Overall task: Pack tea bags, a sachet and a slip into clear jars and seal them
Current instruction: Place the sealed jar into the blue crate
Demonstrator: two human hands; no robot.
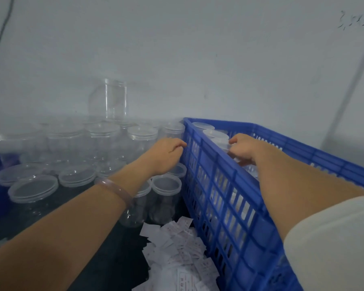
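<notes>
The crate [229,185] is smooth moulded blue plastic with a slight sheen, and the lidded jar [220,141] inside it has a frosted, duller top. At its nine o'clock stand clear, glossy plastic jars [102,135]. At seven o'clock matt printed paper slips [177,248] lie on a dark matt table [105,259]. The bracelet [116,191] is smooth and translucent, and the sleeve [334,238] is matt cream cloth.
</notes>
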